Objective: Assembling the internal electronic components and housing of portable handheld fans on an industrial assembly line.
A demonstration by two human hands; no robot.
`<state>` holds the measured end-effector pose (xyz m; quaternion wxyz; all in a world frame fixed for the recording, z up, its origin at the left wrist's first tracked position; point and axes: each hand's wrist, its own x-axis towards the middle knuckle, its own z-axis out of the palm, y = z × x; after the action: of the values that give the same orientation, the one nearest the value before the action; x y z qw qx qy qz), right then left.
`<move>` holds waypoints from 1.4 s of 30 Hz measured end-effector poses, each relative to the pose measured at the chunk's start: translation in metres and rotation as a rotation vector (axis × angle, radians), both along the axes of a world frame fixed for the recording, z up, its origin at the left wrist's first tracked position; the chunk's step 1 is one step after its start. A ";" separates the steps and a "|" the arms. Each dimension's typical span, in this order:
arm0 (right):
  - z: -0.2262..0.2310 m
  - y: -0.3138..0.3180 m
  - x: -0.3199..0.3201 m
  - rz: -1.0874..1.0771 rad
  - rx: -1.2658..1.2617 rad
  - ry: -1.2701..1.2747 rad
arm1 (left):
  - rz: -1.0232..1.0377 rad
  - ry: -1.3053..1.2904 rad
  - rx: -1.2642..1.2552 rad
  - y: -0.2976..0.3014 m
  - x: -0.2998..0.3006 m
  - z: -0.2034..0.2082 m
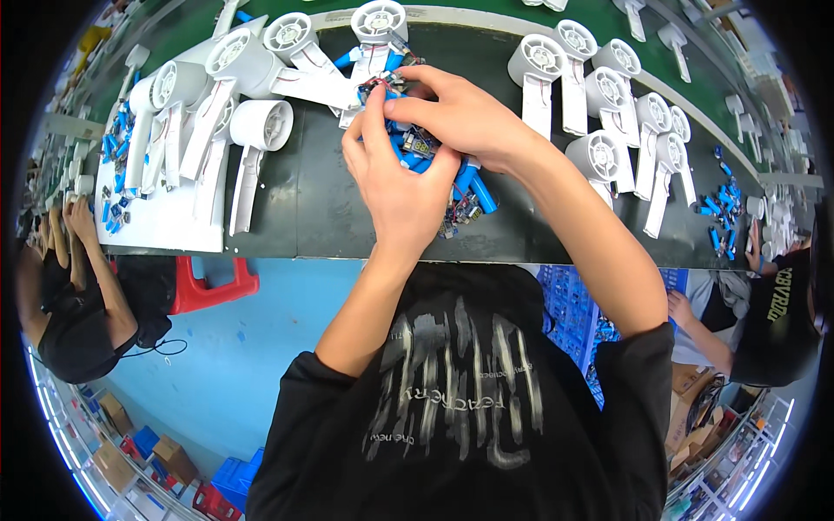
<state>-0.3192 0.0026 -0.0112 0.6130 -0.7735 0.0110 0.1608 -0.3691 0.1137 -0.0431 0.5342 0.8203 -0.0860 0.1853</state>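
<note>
Matt white plastic fan housings (261, 130) lie on a smooth dark bench mat (321, 217) beside glossy blue cells (473, 187).

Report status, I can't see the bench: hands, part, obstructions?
Both hands pinching a small circuit board. Blue battery cells piled underneath. White fan shells crowd both sides.

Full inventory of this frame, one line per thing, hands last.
Handheld fan housings: about eight, white, left and top centre of the bench, some on a white sheet.
Handheld fan housings: about seven, white, right of the hands.
Battery cells: several, blue cylinders, heaped under the hands; more at far left and far right.
Circuit boards: a few, small, dark, beside the cells.
Bench top: one, dark, across the upper frame.
Stool: one, red, on the blue floor, left.
Co-workers: two, at left and right edges.
Left hand: holding a small wired part with cells.
Right hand: pinching the same part from above.
</note>
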 end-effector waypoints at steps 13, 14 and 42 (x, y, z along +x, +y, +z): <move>0.053 -0.021 -0.034 -0.125 0.313 -0.108 | 0.044 -0.339 -0.151 -0.043 0.002 0.021; 0.056 -0.030 -0.041 -0.149 0.323 -0.135 | 0.018 -0.358 -0.181 -0.052 0.000 0.023; -0.258 -0.240 -0.530 -1.720 0.866 0.130 | -1.629 0.273 0.636 -0.308 -0.332 -0.169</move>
<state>-0.8492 -0.2376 -0.2687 0.7515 -0.1973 0.5476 -0.3105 -0.7013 -0.1948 -0.2123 0.2526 0.6290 -0.6265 -0.3847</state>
